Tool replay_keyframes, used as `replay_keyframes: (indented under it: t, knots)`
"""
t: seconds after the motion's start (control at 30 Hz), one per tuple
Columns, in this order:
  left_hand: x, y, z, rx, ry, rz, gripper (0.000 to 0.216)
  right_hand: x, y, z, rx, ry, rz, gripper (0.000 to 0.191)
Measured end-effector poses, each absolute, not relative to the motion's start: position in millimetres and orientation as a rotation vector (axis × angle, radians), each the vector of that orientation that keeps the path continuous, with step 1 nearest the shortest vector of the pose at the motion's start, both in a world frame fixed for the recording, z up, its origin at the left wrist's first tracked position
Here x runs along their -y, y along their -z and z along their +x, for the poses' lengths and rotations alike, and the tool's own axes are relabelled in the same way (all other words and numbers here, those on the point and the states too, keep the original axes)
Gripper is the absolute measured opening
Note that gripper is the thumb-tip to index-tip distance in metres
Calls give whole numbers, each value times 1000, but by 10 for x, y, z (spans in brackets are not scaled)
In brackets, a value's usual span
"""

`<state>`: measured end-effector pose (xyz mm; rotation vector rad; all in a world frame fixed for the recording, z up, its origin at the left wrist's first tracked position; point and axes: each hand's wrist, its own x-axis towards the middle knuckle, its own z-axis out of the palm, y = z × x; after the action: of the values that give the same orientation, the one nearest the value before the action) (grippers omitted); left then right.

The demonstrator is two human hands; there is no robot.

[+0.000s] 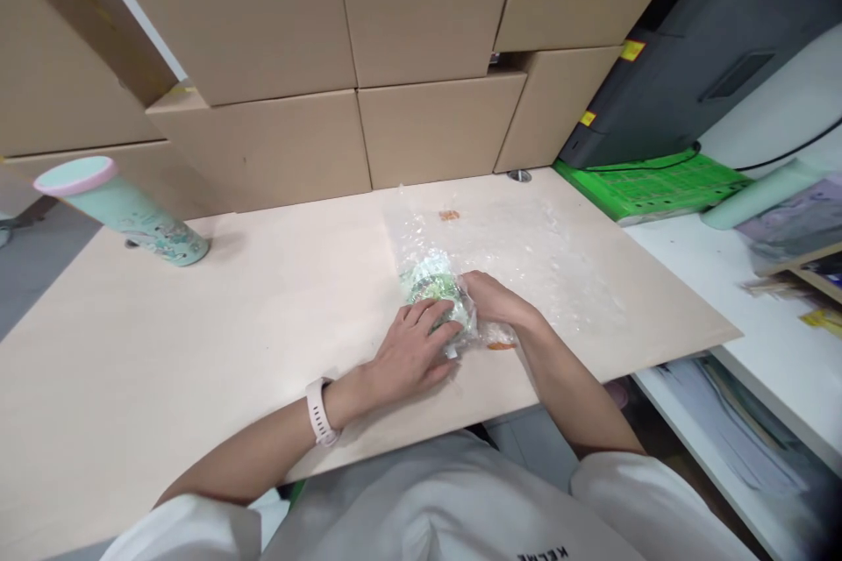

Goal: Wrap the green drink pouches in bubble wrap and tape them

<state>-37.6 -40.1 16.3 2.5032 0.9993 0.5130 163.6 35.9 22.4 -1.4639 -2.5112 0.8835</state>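
Observation:
A green, patterned item lies on the desk inside clear bubble wrap; the plastic hides its exact kind. My left hand lies over its near left side, with the fingers apart and curved around it. At its right side, my right hand is closed on the wrapping, its fingertips partly hidden. The loose part of the wrap spreads flat behind and to the right of the bundle. Two small orange marks show on the sheet, one behind the bundle and one by my right wrist.
A mint-green tumbler with a pink rim stands at the left of the desk. Stacked cardboard boxes line the back. At the right are a green crate, a dark grey case and a white shelf with papers below.

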Motion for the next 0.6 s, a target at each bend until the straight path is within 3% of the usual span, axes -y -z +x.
replay_keyframes:
  t: [0.23,0.37,0.53,0.6]
  knots:
    - [360,-22,-301,-1002,-449,2801,37,-377,-338,1756,2531,-842,-1425,18]
    - [374,-15,-285,-1029,-459,2802,31,-370,-414,1897,2256,-777,-1515,21]
    - [371,-18,-278,-1033,-446,2814,30,-273,-537,1943,2089,-1288,-1249,17]
    - [370,-15,-276,-1042,-438,2818,29,-241,-551,1901,2188,-1335,-1198,15]
